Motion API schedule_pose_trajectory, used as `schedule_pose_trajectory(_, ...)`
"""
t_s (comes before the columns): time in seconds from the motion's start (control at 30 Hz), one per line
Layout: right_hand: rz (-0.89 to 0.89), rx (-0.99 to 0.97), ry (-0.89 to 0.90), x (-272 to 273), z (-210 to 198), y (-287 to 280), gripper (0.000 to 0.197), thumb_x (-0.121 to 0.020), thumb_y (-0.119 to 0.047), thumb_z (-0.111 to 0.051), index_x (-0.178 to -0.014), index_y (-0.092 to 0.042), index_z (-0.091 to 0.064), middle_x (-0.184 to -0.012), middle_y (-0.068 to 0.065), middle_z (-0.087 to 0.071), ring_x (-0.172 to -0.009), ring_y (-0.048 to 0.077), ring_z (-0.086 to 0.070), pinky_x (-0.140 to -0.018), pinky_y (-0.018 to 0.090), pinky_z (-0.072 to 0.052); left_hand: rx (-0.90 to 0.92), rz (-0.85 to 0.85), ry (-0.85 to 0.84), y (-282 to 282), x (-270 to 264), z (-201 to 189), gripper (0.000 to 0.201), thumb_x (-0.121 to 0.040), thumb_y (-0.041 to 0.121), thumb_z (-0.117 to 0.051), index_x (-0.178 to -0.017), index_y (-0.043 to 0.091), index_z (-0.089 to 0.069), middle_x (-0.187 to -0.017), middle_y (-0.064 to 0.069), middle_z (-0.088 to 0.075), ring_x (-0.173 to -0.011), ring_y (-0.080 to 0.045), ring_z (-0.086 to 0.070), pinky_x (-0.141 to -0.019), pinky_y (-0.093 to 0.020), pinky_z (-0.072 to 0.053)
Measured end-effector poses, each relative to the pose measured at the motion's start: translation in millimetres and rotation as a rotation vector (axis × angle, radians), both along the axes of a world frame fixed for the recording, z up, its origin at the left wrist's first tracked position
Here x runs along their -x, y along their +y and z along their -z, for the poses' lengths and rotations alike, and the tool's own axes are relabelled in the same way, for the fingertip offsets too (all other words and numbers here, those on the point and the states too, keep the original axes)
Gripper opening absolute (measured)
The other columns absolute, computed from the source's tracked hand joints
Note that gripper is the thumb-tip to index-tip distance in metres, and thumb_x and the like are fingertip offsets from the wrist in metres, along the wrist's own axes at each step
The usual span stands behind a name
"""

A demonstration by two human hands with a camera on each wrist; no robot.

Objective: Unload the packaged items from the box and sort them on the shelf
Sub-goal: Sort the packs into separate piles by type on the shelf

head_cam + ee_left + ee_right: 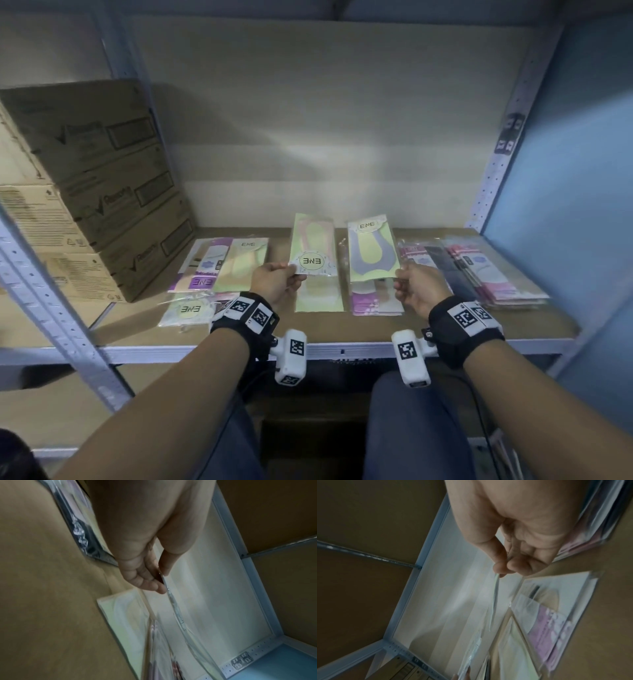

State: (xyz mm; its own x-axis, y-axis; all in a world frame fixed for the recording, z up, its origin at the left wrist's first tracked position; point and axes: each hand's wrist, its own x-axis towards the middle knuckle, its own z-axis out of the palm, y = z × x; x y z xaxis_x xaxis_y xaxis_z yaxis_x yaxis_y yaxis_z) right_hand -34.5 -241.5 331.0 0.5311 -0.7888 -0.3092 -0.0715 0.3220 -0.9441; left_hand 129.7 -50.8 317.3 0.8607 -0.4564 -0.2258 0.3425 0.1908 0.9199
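Note:
My left hand (279, 279) pinches the near corner of a pale green sock packet (311, 245), lifted upright above the shelf board (445, 325); from the left wrist this packet (173, 601) shows edge-on between thumb and fingers (150, 584). My right hand (411, 286) pinches the lower right corner of a second green packet with a grey sock (373, 248), also raised; seen edge-on, this packet (495, 588) hangs from the thumb in the right wrist view. More flat packets lie under both: a pale one (318, 294) and a purple one (376, 303).
Sorted packets lie on the shelf: purple and yellow ones (219, 265) at left, a white one (186, 310) near the front edge, a pink and dark stack (479, 270) at right. Stacked cardboard cartons (99, 192) fill the left end. Perforated metal uprights (503, 150) frame the bay.

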Motion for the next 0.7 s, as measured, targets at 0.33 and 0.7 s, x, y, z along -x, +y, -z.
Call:
schedule_pose_trajectory(0.33,0.043,-0.003,0.037,24.4,7.9,-21.6,0.030,-0.090,0.003,-0.047,-0.116,-0.002,-0.060,-0.070,0.004,-0.052,-0.051,0.012,-0.046,-0.039,0.022,-0.039,0.017,0.061,0.025,-25.9,16.7,8.4,0.015,-0.092,-0.002,-0.054,-0.085,0.009,-0.048,-0.093,-0.019,-0.067,-0.066,-0.017,-0.066,-0.057,-0.021,-0.055)
schedule_pose_trajectory(0.7,0.016,-0.017,0.028,10.4,12.9,-8.5,0.020,-0.091,0.006,-0.044,-0.102,-0.005,-0.057,-0.069,0.007,-0.053,-0.053,0.014,-0.046,-0.041,0.024,-0.039,0.018,0.004,0.008,-6.5,0.1,-0.5,0.016,-0.092,-0.003,-0.054,-0.084,0.009,-0.047,-0.086,-0.016,-0.066,-0.058,-0.015,-0.067,-0.066,-0.027,-0.053)
